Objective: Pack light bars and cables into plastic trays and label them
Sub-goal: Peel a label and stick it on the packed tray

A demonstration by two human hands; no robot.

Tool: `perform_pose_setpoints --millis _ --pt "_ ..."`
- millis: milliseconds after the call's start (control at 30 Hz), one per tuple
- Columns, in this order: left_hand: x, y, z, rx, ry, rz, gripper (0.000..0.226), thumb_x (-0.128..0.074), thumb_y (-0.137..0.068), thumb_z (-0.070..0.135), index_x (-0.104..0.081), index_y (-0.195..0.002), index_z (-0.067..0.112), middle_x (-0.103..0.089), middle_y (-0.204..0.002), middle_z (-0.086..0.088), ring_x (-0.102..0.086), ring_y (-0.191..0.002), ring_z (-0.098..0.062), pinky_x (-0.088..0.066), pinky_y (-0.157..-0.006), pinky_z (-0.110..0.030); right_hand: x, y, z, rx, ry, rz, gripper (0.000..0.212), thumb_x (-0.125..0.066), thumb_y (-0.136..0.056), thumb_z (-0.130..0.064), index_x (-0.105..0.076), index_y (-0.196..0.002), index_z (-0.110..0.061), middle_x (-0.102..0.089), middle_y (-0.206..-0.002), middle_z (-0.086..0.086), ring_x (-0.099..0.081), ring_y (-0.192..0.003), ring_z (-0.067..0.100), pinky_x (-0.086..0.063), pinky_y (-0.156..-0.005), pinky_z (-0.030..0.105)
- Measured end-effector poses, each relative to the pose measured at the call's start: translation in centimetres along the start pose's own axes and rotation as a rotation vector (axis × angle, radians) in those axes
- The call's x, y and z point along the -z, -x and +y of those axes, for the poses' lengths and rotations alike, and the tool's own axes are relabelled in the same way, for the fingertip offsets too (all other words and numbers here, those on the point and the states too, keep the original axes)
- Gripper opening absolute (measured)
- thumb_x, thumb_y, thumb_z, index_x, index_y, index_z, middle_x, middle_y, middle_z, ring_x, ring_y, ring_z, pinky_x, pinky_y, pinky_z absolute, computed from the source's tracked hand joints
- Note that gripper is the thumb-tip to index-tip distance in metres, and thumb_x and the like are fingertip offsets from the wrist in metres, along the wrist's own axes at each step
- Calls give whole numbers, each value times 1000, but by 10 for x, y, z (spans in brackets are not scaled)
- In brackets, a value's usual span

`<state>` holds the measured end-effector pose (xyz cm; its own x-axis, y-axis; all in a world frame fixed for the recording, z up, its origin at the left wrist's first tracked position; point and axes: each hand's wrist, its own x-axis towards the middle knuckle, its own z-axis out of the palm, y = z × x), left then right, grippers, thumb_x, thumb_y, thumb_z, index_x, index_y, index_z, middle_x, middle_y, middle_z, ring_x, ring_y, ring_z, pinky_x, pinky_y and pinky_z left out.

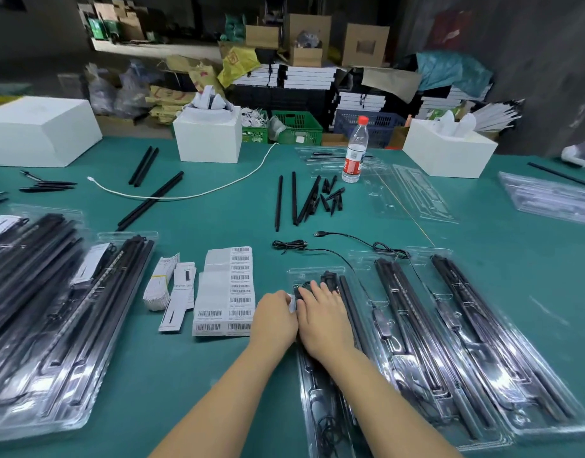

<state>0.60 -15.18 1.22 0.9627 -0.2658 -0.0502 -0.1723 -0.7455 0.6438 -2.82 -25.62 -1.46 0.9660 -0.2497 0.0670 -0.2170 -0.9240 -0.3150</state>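
A clear plastic tray (317, 274) with black light bars and a cable lies in front of me on the green table. My left hand (275, 317) pinches a small white label (292, 303) at the tray's left edge. My right hand (322, 312) lies flat on the tray, fingers pressing on its black parts. A sheet of barcode labels (226, 292) lies just left of my hands. Two more filled trays (450, 342) lie to the right, and stacked filled trays (53, 325) to the left.
Loose black bars and spikes (304, 200), black USB cables (344, 246), a white cable (185, 193), a water bottle (354, 150), empty clear trays (413, 196), leaflet stacks (172, 285) and white boxes (208, 133) lie on the table. Crates and cartons crowd the back.
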Motion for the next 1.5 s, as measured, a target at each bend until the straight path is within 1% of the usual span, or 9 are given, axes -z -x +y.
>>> perform_pose_setpoints --millis 100,233,333,500,667,800,1100,1333,1500 --pt "3 1 -5 -1 -17 -33 10 -53 -94 15 -62 -90 16 -67 -99 -12 -61 -94 -28 -49 -88 -38 -3 2 -1 -6 -33 35 48 -23 -108 -38 -39 -150 -24 -28 -163 3 -16 -152 18 -6 -123 35" --pt "14 1 -21 27 -15 35 33 -51 -93 5 -64 -123 11 -65 -120 -8 -61 -109 -25 -46 -87 -31 -2 2 -3 -29 -72 42 59 -42 -97 -56 -45 -146 -23 -33 -160 3 -21 -150 20 -9 -123 38" --pt "26 -1 -29 43 52 82 39 -52 -92 5 -62 -128 14 -65 -123 -5 -59 -115 -24 -45 -93 -31 -3 -1 -7 -44 -45 48 70 -56 -85 -62 -46 -141 -23 -38 -156 2 -26 -148 19 -12 -123 39" --pt "34 -4 -35 86 144 63 44 -55 -91 7 -58 -134 17 -65 -119 -8 -58 -113 -25 -45 -95 -31 -4 -2 -7 -57 -104 107 58 -58 -88 -54 -50 -136 -24 -47 -146 -3 -36 -139 18 -18 -119 36" --pt "29 -3 -35 93 233 50 44 -61 -90 11 -57 -134 19 -57 -79 9 -55 -80 -10 -38 -68 -19 -3 -2 -5 -61 -195 127 51 -58 -91 -48 -53 -133 -19 -53 -136 -1 -43 -132 21 -24 -115 37" --pt "26 -3 -31 101 267 68 37 -64 -90 16 -62 -126 21 -61 -74 12 -53 -69 4 -30 -56 -7 -3 -2 -4 -72 -249 130 48 -58 -94 -38 -52 -135 -14 -55 -140 3 -35 -142 24 -18 -119 37" --pt "18 -7 -27 191 353 26 27 -66 -86 17 -68 -112 24 -71 -80 4 -67 -80 -15 -53 -77 -31 -7 -2 -5 -86 -343 164 49 -54 -94 -27 -48 -140 -13 -59 -137 7 -32 -145 29 -17 -121 44" --pt "18 -9 -23 222 376 13 24 -65 -82 14 -68 -104 23 -72 -78 2 -69 -79 -19 -55 -74 -33 -7 -2 -5 -84 -346 160 49 -52 -96 -27 -47 -142 -12 -57 -141 8 -30 -147 28 -13 -122 43" --pt "17 -13 -17 214 451 -30 24 -65 -80 8 -71 -99 22 -73 -72 1 -68 -63 -17 -57 -65 -32 -5 -1 -6 -92 -380 161 49 -54 -97 -28 -47 -143 -12 -56 -141 6 -28 -147 27 -13 -122 43"
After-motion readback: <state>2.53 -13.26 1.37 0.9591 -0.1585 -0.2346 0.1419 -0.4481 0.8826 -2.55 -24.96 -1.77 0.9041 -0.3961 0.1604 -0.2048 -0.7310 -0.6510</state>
